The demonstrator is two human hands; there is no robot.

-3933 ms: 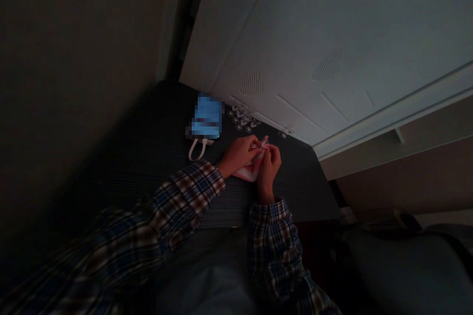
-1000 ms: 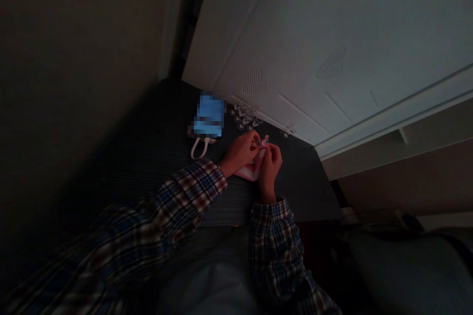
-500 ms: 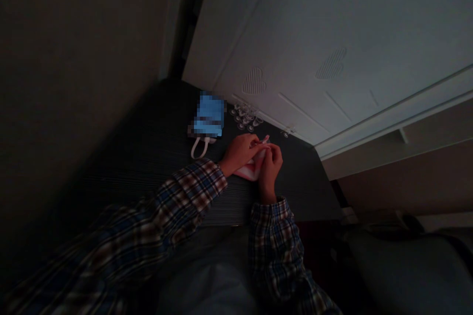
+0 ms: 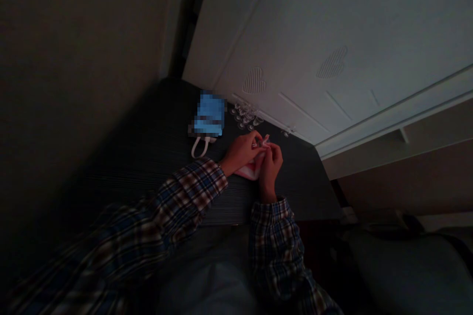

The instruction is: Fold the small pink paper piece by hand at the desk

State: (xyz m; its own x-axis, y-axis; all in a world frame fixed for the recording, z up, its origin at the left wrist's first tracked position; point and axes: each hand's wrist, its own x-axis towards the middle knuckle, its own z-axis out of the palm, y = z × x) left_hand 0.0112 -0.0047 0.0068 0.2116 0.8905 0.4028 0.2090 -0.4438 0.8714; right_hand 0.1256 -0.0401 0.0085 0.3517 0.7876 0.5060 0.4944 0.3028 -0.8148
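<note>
A soft-looking pink-and-white cloth [image 4: 251,171] is bunched between my two hands, low over the dark tabletop. My left hand [image 4: 240,152] pinches it from the left, fingers curled at its upper end. On the other side, my right hand [image 4: 271,170] has its thumb and fingertips closed on the same end. A small pink tip sticks up between the fingertips. Something clear or shiny shows there too, too dim to name. Just beyond the hands stands a cluster of small clear stemmed cups [image 4: 247,117]. Another clear piece [image 4: 288,133] lies off to the right.
Left of the cups is a phone-like device with a lit, blurred blue screen [image 4: 210,113]; a pale strap loop [image 4: 199,147] hangs from it. A white panel with embossed hearts [image 4: 254,81] rises behind the dark table [image 4: 306,192]. A dark seat-like shape [image 4: 406,266] is at lower right.
My left fingertips have lifted slightly and shifted at the cloth's upper end. The pink tip has changed shape a little. My right hand has hardly moved.
</note>
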